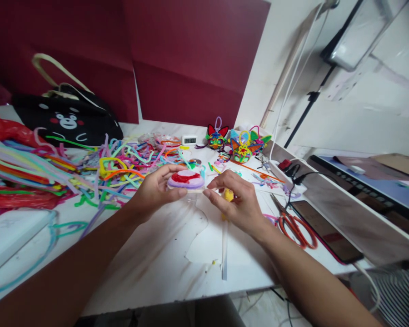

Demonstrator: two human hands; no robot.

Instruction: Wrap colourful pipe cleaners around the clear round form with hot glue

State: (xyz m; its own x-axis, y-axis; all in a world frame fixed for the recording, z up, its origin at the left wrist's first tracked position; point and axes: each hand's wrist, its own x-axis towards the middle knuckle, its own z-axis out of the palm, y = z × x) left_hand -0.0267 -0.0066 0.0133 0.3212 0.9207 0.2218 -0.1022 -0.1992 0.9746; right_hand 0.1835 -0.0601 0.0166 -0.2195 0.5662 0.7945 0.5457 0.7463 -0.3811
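My left hand [157, 186] grips a small rounded craft piece [192, 180] of fuzzy pipe cleaner, lilac with a red patch on top and a pale flat layer under it. It is held above the white table. Thumb and forefinger of my right hand [236, 200] pinch at the right edge of this piece. Partly hidden behind the right fingers is a yellow object [228, 195]; I cannot tell whether it is held. Below it a narrow translucent stick [224, 259] points toward the table's front edge.
Heaps of coloured pipe cleaners [122, 163] cover the left. Finished cat-face ornaments [241, 147] and a small digital clock [189, 140] stand at the back. Orange-handled scissors [296, 227] and a phone [327, 231] lie right. A black bag [68, 118] sits back left.
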